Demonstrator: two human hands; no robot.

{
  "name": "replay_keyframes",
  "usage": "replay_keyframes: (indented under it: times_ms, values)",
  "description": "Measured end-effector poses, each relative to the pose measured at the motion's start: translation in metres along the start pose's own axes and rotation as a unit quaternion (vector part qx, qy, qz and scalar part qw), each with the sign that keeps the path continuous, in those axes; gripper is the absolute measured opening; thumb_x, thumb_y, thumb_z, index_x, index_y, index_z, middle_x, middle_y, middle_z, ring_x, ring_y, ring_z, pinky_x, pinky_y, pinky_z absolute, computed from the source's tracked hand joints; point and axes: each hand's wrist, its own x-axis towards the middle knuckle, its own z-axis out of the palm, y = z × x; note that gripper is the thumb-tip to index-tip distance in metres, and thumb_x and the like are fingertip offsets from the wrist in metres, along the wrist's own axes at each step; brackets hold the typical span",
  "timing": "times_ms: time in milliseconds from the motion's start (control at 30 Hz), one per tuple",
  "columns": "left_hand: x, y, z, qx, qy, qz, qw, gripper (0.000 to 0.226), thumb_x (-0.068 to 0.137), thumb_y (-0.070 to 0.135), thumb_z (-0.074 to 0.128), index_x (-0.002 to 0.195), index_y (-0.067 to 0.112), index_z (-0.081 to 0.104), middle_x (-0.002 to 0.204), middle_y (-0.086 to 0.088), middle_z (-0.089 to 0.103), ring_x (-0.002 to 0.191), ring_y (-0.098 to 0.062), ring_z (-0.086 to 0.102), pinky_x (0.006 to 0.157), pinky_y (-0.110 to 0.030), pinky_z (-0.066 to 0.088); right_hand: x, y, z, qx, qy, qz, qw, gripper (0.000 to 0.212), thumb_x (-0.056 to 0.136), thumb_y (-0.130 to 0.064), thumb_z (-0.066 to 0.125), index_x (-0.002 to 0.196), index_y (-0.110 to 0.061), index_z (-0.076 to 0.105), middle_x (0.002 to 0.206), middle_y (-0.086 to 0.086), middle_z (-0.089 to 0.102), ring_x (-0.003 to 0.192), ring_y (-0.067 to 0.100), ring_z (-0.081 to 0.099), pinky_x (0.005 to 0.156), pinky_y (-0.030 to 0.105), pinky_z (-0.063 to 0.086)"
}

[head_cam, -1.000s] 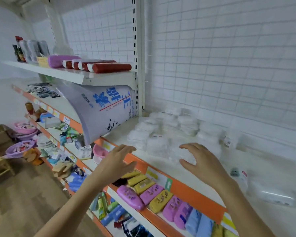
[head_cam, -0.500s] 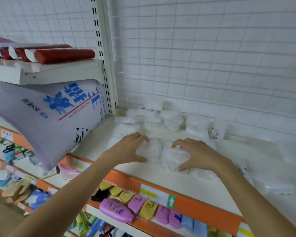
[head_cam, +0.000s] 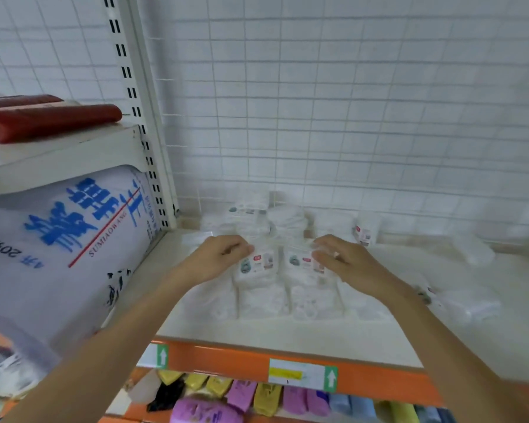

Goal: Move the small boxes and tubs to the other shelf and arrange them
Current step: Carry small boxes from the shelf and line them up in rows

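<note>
Shelf [head_cam: 287, 334]: pale board with an orange front rail, white wire grid behind.
Left box [head_cam: 255, 265]: small clear box with a printed label, at the front of the cluster, on top of other clear boxes.
Right box [head_cam: 303, 262]: its twin, just beside the left one, label facing up.
Left hand [head_cam: 217, 257]: fingers curled round the left box's outer side, gripping it.
Right hand [head_cam: 342, 259]: fingers curled onto the right box's outer side, gripping it.
Key relation: the pair lies straight ahead between the hands, one box to each hand, neither hand nearer; long axes are hard to tell in the glare.
Remaining stock [head_cam: 266, 221]: more clear boxes and tubs behind, toward the grid.
Label tub [head_cam: 364, 232]: stands apart, back right.
Neighbour: large printed sack [head_cam: 61, 239] on the left bay.
</note>
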Motion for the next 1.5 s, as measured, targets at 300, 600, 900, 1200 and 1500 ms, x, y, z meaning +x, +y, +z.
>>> replay_keyframes:
  times_ms: [300, 600, 900, 1200, 1500]
  values:
    - [0.006, -0.003, -0.001, -0.159, 0.043, -0.006, 0.986, 0.022, 0.101, 0.021, 0.031, 0.102, 0.029, 0.051, 0.076, 0.007, 0.045, 0.061, -0.003, 0.04, 0.057, -0.013, 0.034, 0.001, -0.021, 0.018, 0.144, 0.104, 0.083, 0.981, 0.021, 0.098, -0.03, 0.037, 0.096, -0.028, 0.058, 0.085, 0.005, 0.066, 0.043, 0.015, 0.055, 0.036, 0.023, 0.034]
    - [0.003, -0.002, -0.005, -0.162, -0.091, -0.035, 0.982, 0.058, 0.071, 0.006, 0.077, 0.111, 0.024, 0.039, 0.104, -0.003, 0.052, 0.087, -0.018, 0.061, 0.065, -0.022, 0.051, -0.004, -0.021, 0.036, 0.141, 0.038, 0.161, 0.976, 0.057, 0.067, -0.021, 0.082, 0.11, -0.019, 0.044, 0.091, 0.003, 0.062, 0.053, 0.011, 0.051, 0.044, 0.021, 0.039]
    - [0.015, -0.019, -0.001, 0.076, -0.089, 0.059, 0.991, 0.062, 0.067, 0.019, 0.075, 0.115, 0.028, 0.037, 0.111, 0.005, 0.035, 0.108, -0.015, 0.042, 0.084, -0.024, 0.045, -0.005, -0.019, 0.034, -0.158, 0.04, 0.086, 0.983, 0.07, 0.068, -0.018, 0.076, 0.127, -0.015, 0.039, 0.116, -0.001, 0.029, 0.106, 0.012, 0.035, 0.079, 0.013, 0.04]
    - [0.013, -0.02, 0.002, 0.094, -0.031, 0.146, 0.984, 0.067, 0.076, 0.025, 0.073, 0.134, 0.018, 0.041, 0.126, 0.007, 0.039, 0.122, -0.011, 0.033, 0.1, -0.017, 0.027, -0.029, -0.02, 0.015, -0.314, 0.118, 0.046, 0.941, 0.067, 0.076, -0.026, 0.066, 0.135, -0.022, 0.035, 0.129, -0.004, 0.035, 0.124, 0.016, 0.029, 0.103, 0.029, 0.021]
    - [0.014, 0.047, 0.04, -0.037, -0.026, 0.238, 0.97, 0.063, 0.065, 0.032, 0.072, 0.123, 0.024, 0.048, 0.114, 0.024, 0.041, 0.108, 0.003, 0.043, 0.095, -0.003, 0.031, -0.147, 0.014, -0.043, -0.246, 0.252, 0.103, 0.93, 0.069, 0.064, -0.013, 0.077, 0.127, -0.013, 0.049, 0.119, 0.002, 0.046, 0.102, 0.016, 0.036, 0.093, 0.031, 0.037]
